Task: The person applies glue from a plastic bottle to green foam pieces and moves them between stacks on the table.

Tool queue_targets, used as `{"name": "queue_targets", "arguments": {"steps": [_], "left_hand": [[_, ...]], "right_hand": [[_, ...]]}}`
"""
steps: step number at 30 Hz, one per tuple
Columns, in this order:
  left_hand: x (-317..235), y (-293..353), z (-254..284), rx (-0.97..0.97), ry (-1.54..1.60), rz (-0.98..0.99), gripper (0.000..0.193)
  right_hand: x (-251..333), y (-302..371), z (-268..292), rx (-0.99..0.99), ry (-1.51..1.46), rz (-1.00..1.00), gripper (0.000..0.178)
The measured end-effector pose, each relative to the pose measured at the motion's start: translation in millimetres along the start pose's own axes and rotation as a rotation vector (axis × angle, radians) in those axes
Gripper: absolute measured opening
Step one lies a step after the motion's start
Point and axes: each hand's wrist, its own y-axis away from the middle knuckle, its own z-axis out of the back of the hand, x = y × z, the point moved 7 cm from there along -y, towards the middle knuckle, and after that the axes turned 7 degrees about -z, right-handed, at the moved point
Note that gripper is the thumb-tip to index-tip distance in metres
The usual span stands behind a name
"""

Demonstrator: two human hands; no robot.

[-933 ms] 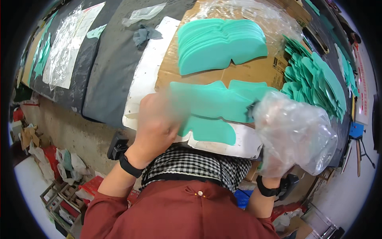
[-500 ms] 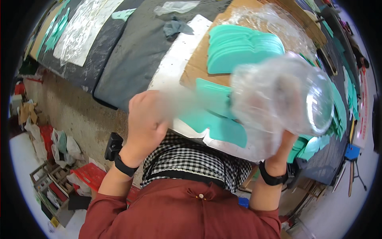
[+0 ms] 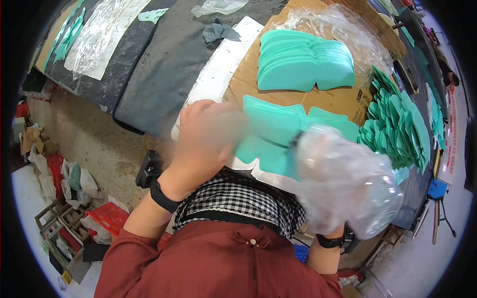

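A bulky, crumpled clear plastic bag (image 3: pixel 348 179) surrounds my right hand and moves with it; the fingers are hidden inside its folds. It hangs over the right end of the teal shaped sheets (image 3: pixel 276 121) at the table's near edge, covering part of them. My left hand (image 3: pixel 206 134) is at the left end of these sheets. Its fingers are smeared by motion, so I cannot make out whether they hold anything. Farther back, a neat fanned stack of teal pieces (image 3: pixel 303 62) lies on brown cardboard (image 3: pixel 243 74).
A loose heap of teal pieces (image 3: pixel 397 121) sits at the right. Crumpled clear film (image 3: pixel 348 30) lies behind the stack. A dark cloth scrap (image 3: pixel 218 32) rests on the grey padded table (image 3: pixel 164 64). On the floor at lower left is a red crate (image 3: pixel 112 218).
My right hand and the plastic bag have come down toward me, uncovering the heap at the right and more sheets. My left hand has shifted slightly right and up.
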Motion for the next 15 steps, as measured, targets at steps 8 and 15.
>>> {"name": "queue_targets", "arguments": {"steps": [8,15], "left_hand": [[6,0,-1,0.036,0.025,0.020,0.026],[27,22,20,0.008,-0.039,0.118,0.021]], "right_hand": [[-25,-19,52,-0.179,0.078,0.064,0.071],[26,-46,-27,0.011,-0.024,0.238,0.066]]}}
